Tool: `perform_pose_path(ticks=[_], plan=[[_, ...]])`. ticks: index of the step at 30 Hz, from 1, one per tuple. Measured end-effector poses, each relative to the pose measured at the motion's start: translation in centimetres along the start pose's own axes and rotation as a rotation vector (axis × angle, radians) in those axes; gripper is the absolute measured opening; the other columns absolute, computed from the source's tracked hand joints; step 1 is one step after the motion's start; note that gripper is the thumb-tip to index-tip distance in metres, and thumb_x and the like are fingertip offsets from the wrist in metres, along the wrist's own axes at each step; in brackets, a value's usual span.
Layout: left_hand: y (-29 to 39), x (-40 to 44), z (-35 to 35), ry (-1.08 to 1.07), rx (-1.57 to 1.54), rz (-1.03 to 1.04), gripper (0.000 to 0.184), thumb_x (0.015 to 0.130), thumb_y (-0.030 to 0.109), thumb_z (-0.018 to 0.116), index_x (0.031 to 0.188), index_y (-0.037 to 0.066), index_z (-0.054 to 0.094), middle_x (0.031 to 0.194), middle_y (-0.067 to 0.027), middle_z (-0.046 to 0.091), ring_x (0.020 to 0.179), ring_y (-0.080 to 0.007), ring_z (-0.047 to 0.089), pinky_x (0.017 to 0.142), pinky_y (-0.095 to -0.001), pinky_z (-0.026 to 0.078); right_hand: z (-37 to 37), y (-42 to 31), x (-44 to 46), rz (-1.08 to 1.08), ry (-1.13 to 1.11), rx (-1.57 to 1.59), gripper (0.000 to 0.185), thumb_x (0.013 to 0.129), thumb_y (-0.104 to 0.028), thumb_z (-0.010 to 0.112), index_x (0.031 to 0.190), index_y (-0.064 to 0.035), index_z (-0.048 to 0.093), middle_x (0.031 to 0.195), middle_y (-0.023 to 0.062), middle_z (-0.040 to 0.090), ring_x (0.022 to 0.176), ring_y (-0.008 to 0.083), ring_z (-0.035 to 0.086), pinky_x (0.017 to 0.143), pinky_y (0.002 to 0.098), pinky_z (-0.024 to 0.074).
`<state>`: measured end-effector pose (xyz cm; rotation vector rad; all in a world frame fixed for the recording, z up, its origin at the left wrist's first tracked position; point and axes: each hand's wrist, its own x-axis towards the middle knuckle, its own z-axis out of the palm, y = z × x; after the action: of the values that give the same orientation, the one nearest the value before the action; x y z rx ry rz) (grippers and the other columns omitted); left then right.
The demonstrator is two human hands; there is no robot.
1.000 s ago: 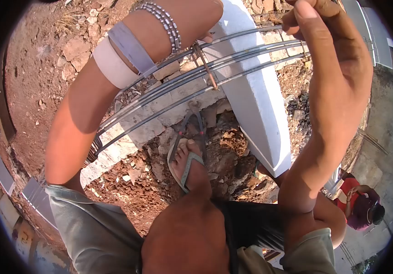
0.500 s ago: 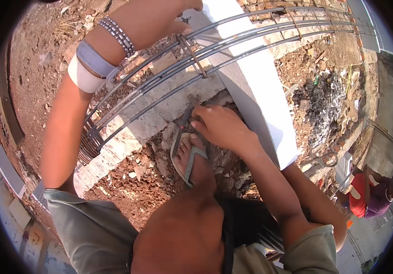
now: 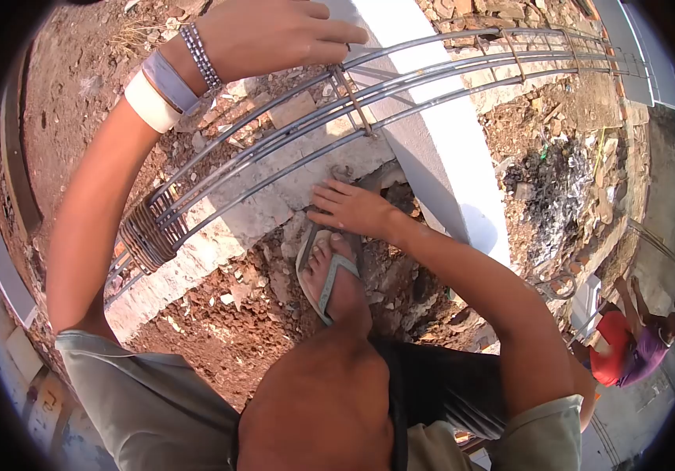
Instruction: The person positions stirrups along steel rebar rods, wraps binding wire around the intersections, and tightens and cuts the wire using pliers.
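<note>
My left hand [image 3: 278,38], with beaded bracelets and bands at its wrist, is above the steel bar cage [image 3: 274,129], its fingers stretched out and apart. Near those fingertips a tie ring [image 3: 351,100] crosses the long bars. Lower down, my right hand [image 3: 355,209] reaches over a pincer-like tool [image 3: 340,173] beside my sandalled foot [image 3: 329,267]. Its fingers are slightly spread, and they partly hide the tool's handles. Whether they touch it is hard to tell.
A white-topped block or beam [image 3: 439,118] lies under the bars. Stacked rings [image 3: 147,235] surround the cage's left end. Rubble and red soil [image 3: 219,330] lie around my foot. At the right, another person [image 3: 628,345] in red and purple is bent over.
My right hand has come down from the upper right to the tool by my foot. My left hand dipped out behind the bars' upper edge and now shows whole, fingers extended. The other person has shifted.
</note>
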<state>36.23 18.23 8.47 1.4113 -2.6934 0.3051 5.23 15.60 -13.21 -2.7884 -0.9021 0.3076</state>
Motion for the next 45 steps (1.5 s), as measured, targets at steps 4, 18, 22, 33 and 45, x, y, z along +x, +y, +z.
perform_pose_path(ticks=[4, 18, 22, 33, 45], plan=[[0.3, 1.5, -0.7, -0.207, 0.064, -0.06, 0.009, 0.087, 0.016, 0.063, 0.094, 0.013, 0.067, 0.095, -0.0018, 0.072, 0.081, -0.0179, 0.072, 0.068, -0.0335, 0.055, 0.5, -0.1, 0.2, -0.022, -0.001, 0.056, 0.038, 0.093, -0.02, 0.058, 0.13, -0.0096, 0.057, 0.131, 0.0108, 0.059, 0.136, 0.031, 0.048, 0.12, 0.0462, 0.0323], [-0.5, 1.5, -0.9, -0.311, 0.112, -0.272, 0.011, 0.078, 0.02, 0.071, 0.071, 0.012, 0.068, 0.074, -0.0051, 0.071, 0.068, -0.0248, 0.071, 0.06, -0.0366, 0.055, -18.6, 0.0, -4.9, 0.302, -0.193, 1.629, 0.042, 0.105, -0.032, 0.057, 0.133, -0.0004, 0.052, 0.084, 0.0173, 0.068, 0.085, 0.0325, 0.071, 0.078, 0.0447, 0.0542], [-0.7, 1.6, -1.4, -0.286, 0.0, -0.322, 0.012, 0.076, 0.021, 0.073, 0.072, 0.011, 0.068, 0.074, -0.0056, 0.07, 0.068, -0.025, 0.07, 0.061, -0.0371, 0.055, -24.2, -1.0, -5.1, 0.418, 0.593, 1.897, 0.039, 0.109, -0.028, 0.049, 0.135, -0.0016, 0.037, 0.098, 0.0177, 0.069, 0.079, 0.0301, 0.072, 0.074, 0.0402, 0.0562], [-1.6, 1.4, -1.7, -0.258, -0.089, -0.384, 0.018, 0.071, 0.024, 0.078, 0.076, 0.01, 0.069, 0.074, -0.0069, 0.069, 0.07, -0.0257, 0.068, 0.064, -0.0384, 0.054, -28.9, 11.7, 0.6, 0.511, 1.432, 1.273, 0.045, 0.091, 0.006, 0.046, 0.136, 0.0024, 0.05, 0.127, 0.0236, 0.06, 0.114, 0.0343, 0.065, 0.099, 0.0458, 0.0553], [-3.2, 0.1, -2.2, -0.199, -0.193, -0.447, 0.028, 0.066, 0.027, 0.084, 0.079, 0.008, 0.069, 0.075, -0.0084, 0.067, 0.072, -0.0265, 0.066, 0.067, -0.0398, 0.053, -27.9, 18.8, 6.6, 0.462, 0.86, 1.605, 0.041, 0.089, 0.01, 0.047, 0.13, 0.0119, 0.052, 0.12, 0.019, 0.063, 0.111, 0.0277, 0.064, 0.101, 0.0411, 0.0544]])
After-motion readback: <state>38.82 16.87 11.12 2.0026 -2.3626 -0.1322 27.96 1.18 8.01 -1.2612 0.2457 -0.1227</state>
